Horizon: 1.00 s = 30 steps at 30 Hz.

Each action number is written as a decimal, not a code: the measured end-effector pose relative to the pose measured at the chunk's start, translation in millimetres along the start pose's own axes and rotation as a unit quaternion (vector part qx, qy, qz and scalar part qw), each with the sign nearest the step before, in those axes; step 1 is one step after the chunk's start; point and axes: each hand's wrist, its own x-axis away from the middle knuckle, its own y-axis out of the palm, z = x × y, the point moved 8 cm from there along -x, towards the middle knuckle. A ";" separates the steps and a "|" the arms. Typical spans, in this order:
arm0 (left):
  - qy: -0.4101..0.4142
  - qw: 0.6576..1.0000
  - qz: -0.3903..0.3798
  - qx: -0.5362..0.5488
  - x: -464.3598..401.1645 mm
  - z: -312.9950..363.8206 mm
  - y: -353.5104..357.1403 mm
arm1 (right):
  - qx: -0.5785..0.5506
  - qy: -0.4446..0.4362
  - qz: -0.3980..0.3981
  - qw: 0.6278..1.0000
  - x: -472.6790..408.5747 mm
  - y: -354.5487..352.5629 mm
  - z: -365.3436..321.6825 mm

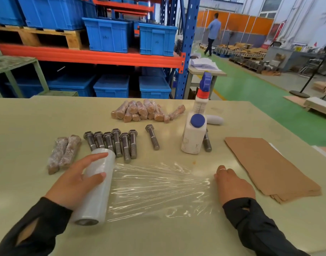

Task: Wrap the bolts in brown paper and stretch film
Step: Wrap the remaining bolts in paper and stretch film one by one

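Now the left hand curls round the stretch film roll, and the right hand, fingers tucked under, pins the film's free end. Between the grips the film sheet lies wrinkled and glossy; uneven pull could likely bunch it. Beyond the roll grip lie bare steel bolts; right of the pinning hand, brown paper.

6 bare bolts side by side, film unrolled flat
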 end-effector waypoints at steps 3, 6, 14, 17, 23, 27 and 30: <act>0.007 1.000 0.009 0.008 5.5 -5.1 8.3 | 0.005 0.006 -0.010 1.000 0.7 1.6 6.8; 0.007 0.999 0.034 0.040 7.1 -12.3 5.2 | 0.006 0.011 -0.016 1.000 2.4 4.1 10.9; -0.007 0.998 0.059 -0.024 6.9 -39.5 -31.9 | 0.031 0.004 -0.020 0.999 4.1 5.0 9.2; -0.020 0.990 0.105 -0.089 11.6 -32.1 -41.6 | 0.032 0.003 -0.024 0.999 3.7 6.2 9.1; -0.071 0.943 0.050 -0.321 17.9 -15.0 16.7 | 0.027 0.010 -0.048 0.998 -2.2 8.4 17.3; -0.077 0.954 0.034 -0.287 14.2 -23.3 2.2 | 0.034 0.006 -0.030 0.999 -3.1 7.3 26.5; -0.058 0.968 0.019 -0.244 13.2 -28.6 -5.2 | 0.012 0.031 -0.017 0.999 -4.4 7.7 35.9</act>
